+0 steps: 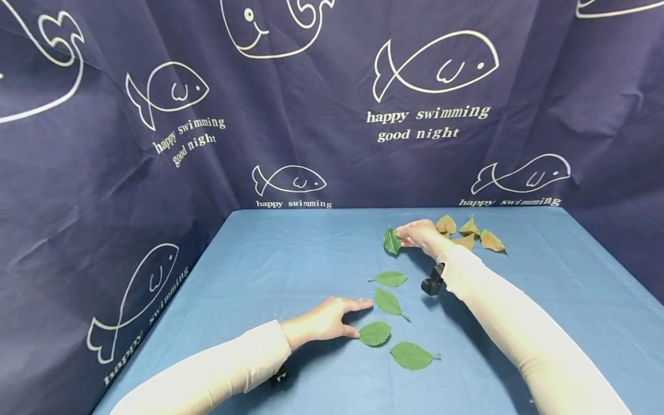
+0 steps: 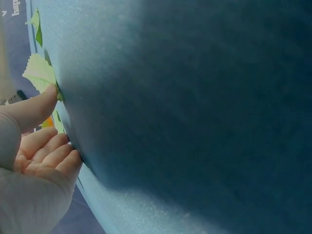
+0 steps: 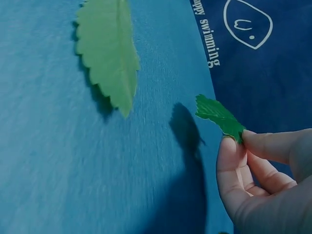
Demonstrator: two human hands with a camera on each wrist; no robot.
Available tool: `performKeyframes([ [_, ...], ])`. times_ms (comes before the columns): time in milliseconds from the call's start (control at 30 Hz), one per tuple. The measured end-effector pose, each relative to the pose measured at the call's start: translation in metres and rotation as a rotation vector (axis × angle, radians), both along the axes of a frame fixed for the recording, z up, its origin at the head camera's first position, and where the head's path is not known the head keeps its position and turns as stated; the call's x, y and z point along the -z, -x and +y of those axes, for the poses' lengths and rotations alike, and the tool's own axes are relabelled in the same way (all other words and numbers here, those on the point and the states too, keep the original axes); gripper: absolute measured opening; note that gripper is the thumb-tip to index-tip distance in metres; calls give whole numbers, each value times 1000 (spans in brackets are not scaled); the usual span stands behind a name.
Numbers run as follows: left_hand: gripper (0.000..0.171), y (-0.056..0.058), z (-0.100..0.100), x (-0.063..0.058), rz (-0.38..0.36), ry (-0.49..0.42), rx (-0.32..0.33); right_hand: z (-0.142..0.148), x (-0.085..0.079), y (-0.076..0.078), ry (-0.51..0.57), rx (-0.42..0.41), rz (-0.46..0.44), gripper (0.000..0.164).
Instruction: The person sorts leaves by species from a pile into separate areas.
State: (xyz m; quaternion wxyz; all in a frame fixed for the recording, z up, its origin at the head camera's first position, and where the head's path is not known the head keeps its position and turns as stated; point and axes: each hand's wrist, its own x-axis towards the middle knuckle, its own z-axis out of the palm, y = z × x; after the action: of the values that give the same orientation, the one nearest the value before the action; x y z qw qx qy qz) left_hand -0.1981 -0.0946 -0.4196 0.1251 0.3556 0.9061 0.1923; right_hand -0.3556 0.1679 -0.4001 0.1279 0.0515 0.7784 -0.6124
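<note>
My right hand (image 1: pixel 419 235) pinches a dark green serrated leaf (image 3: pixel 220 117) between thumb and fingers, held above the cloth near the back. In the right wrist view the leaf's shadow falls on the cloth below it. My left hand (image 1: pixel 325 320) rests low over the cloth, with its fingers extended and holding nothing. Its thumb tip is at the edge of a rounded green leaf (image 1: pixel 375 334), and its index fingertip is beside another green leaf (image 1: pixel 387 302). One green leaf (image 1: pixel 391 279) lies farther back, and another green leaf (image 1: pixel 413 355) lies nearest the front.
Several yellow-brown leaves (image 1: pixel 491 241) lie at the back right, partly behind my right hand. A blue cloth (image 1: pixel 280 259) covers the table. Dark curtains (image 1: pixel 332 132) printed with white fish stand behind and at both sides. A black camera (image 1: pixel 433 280) hangs under my right wrist.
</note>
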Motion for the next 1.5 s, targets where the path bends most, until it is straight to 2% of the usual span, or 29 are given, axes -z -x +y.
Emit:
performKeyframes([
  [267, 68, 1, 0, -5, -37, 12, -25, -15, 0, 28, -23, 69, 3, 39],
  [500, 67, 0, 1, -5, -11, 33, -12, -24, 1, 42, -48, 82, 0, 39],
  [700, 67, -3, 2, -3, -29, 26, -11, -22, 11, 56, -205, 85, -12, 32],
  [800, 67, -3, 2, -2, -38, 19, -10, -20, 13, 60, -257, 61, -4, 31],
  [1000, 66, -1, 0, -3, -41, -6, -13, -18, 7, 60, -299, 18, 40, 30],
  [1167, 65, -1, -1, -5, -21, -7, 3, -18, 3, 54, -307, -22, 30, 30],
  [1500, 66, -1, -1, -6, -33, 15, -18, -19, -3, 43, -386, -58, 111, 26],
])
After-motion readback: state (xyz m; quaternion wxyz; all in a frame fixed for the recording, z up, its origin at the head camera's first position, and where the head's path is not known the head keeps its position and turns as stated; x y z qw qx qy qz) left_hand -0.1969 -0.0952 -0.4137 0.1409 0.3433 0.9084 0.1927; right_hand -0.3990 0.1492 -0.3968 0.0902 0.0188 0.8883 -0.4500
